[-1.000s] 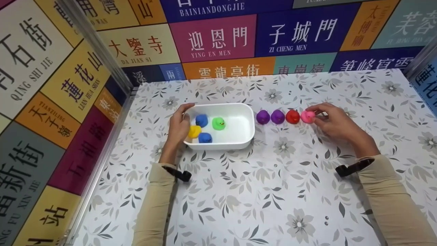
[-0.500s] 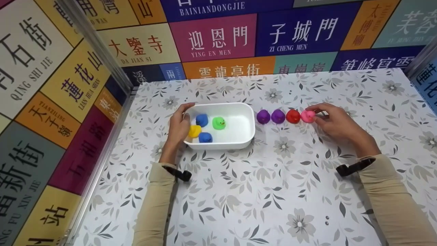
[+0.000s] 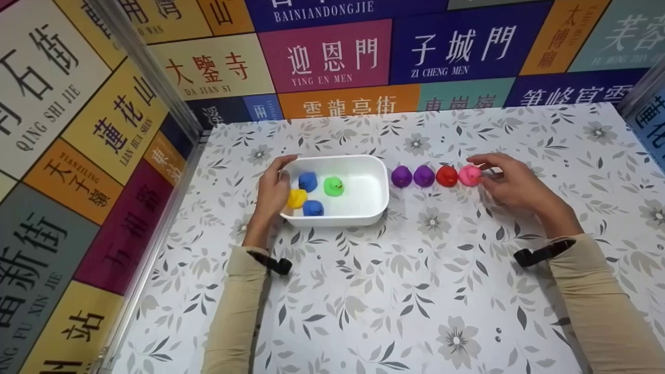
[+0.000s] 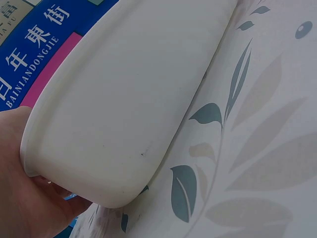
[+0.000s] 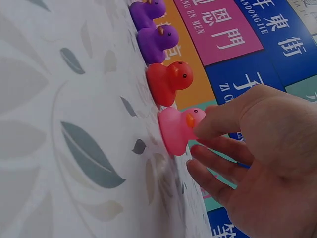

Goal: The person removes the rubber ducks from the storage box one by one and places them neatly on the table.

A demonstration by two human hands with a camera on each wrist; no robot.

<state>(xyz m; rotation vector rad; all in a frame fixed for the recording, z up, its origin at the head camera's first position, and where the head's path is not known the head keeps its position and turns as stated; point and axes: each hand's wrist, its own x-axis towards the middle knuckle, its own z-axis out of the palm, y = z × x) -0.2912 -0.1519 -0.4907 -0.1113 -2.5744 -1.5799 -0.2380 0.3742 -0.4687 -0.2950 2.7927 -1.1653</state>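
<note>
My left hand (image 3: 271,192) grips the left end of a white plastic tub (image 3: 363,221); in the left wrist view its fingers curl under the rim. Inside the tub lie a green rubber duck (image 3: 333,186), a yellow duck (image 3: 297,198) and two blue ducks, one at the back (image 3: 307,181) and one in front (image 3: 313,208). Right of the tub, a pink rubber duck (image 5: 174,131) stands upright at the end of a row. Around it is my right hand (image 3: 511,182), index finger and thumb loosely spread, the thumb close against the duck's head.
A red duck (image 3: 447,176) and two purple ducks (image 3: 424,176) complete the row between the tub and the pink duck. The table has a white floral cover (image 3: 363,291). Panels with Chinese lettering (image 3: 324,54) rise behind it and on the left.
The right hand's index finger and thumb have loosened and spread away from the pink duck, which stays in place. The left hand and the tub have not moved.
</note>
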